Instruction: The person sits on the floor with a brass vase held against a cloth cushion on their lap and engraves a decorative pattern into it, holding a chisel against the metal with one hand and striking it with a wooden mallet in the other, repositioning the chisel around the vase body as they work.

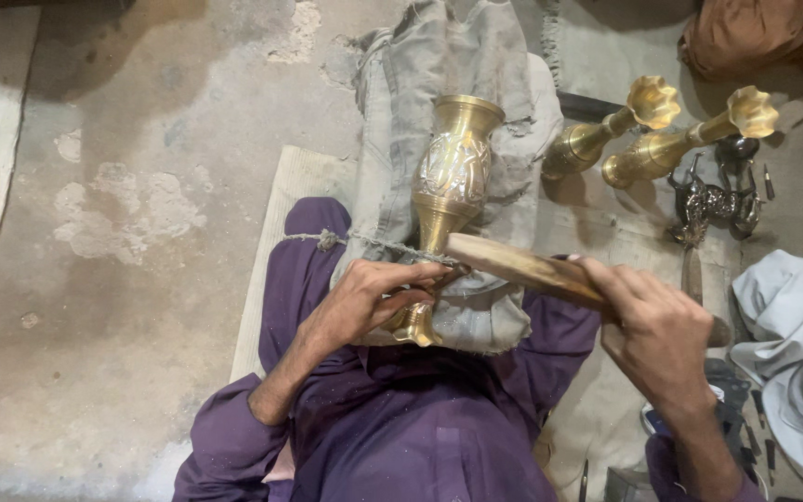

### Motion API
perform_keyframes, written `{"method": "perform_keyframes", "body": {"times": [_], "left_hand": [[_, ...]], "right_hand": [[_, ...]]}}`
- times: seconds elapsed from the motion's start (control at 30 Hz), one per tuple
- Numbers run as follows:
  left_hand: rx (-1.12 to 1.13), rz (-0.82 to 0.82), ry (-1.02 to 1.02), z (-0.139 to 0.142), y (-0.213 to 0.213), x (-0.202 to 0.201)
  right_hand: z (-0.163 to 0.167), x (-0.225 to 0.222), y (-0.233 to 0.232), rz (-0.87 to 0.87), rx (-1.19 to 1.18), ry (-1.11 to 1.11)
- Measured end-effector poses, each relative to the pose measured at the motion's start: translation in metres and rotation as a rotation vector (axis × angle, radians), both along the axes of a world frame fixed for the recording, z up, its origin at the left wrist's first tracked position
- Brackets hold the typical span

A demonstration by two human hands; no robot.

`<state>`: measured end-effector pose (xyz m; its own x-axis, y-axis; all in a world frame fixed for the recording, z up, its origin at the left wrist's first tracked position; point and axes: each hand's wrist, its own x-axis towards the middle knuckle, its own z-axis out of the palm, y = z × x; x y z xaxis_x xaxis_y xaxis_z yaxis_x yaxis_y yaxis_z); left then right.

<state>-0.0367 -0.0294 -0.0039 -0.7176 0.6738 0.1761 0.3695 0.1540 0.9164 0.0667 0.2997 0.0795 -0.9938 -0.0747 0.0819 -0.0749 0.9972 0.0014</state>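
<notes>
I see a brass vase [453, 177] lying on a grey cloth pad [476, 65] over my legs, so it sits soft and does not roll; a thin string [364, 240] runs across its narrow part and seems to hold it down; my left hand [369, 297] is curled tight by the vase's foot, pinching what looks like a small tool that I cannot see well; my right hand [652, 330] grips a wooden stick [522, 268], its far end by the left fingers; two more brass vases [662, 130] lie near on the floor.
</notes>
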Motion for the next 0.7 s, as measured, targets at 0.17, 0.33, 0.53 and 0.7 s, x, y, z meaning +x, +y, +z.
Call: {"method": "perform_keyframes", "body": {"times": [0.17, 0.33, 0.53, 0.7], "left_hand": [[0.04, 0.007, -0.005, 0.002, -0.001, 0.002], [0.0, 0.008, -0.019, -0.001, -0.002, 0.003], [0.037, 0.013, 0.012, -0.012, 0.0, 0.005], [0.076, 0.015, 0.034, -0.016, -0.003, 0.007]], "right_hand": [[0.003, -0.002, 0.0, -0.045, -0.266, -0.058], [0.005, -0.002, 0.0, -0.021, -0.382, 0.005], [0.006, -0.003, -0.001, -0.023, -0.14, -0.045], [0.015, -0.004, -0.002, -0.016, -0.48, -0.045]]}}
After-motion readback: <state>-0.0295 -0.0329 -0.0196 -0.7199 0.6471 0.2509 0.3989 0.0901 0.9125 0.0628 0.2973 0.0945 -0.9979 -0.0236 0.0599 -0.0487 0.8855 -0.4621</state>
